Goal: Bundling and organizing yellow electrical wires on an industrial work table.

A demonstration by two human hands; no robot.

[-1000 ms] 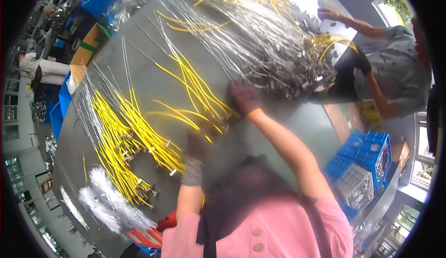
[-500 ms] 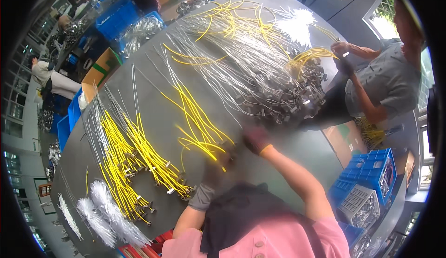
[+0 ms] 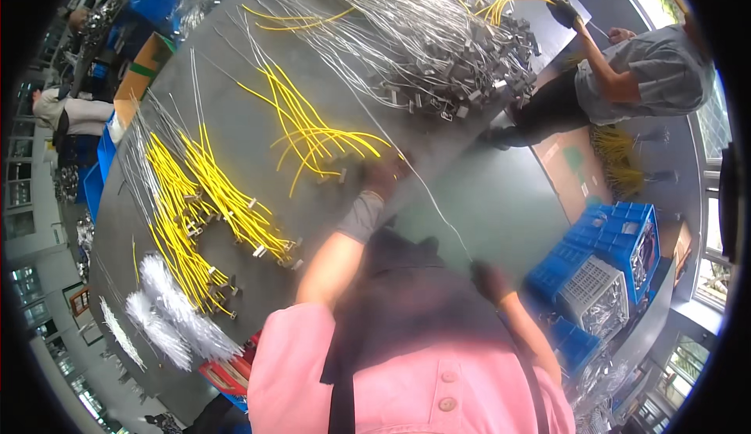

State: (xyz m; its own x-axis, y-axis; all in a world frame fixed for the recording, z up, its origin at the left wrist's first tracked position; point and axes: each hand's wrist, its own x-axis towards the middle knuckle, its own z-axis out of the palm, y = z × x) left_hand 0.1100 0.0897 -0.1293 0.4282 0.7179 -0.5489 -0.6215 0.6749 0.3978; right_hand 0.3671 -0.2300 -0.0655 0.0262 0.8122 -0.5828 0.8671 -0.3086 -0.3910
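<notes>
My right hand (image 3: 491,281), in a dark red and black glove, is closed on the end of a thin silver wire (image 3: 432,202). Stretched out, the wire runs up and left past my other hand toward a heap of silver wires (image 3: 368,43) with grey metal end pieces (image 3: 461,74). My left hand (image 3: 383,174), gloved and blurred, is low over the table beside the wire; its fingers are too smeared to read. Next to it lies a loose bunch of yellow-sleeved wires (image 3: 301,117), its lower ends curling near my glove.
More yellow-sleeved wires (image 3: 188,207) lie in bundles at left, with white bristly bundles (image 3: 168,309) near the table edge. A co-worker (image 3: 649,78) stands across at right, gloved hand on yellow wires. Blue crates (image 3: 610,238) and a cardboard box (image 3: 571,164) are at right.
My right hand has moved down and right, toward my body, drawing a silver wire out straight. My left hand has shifted up and slightly right in the picture. The view has tilted down.
</notes>
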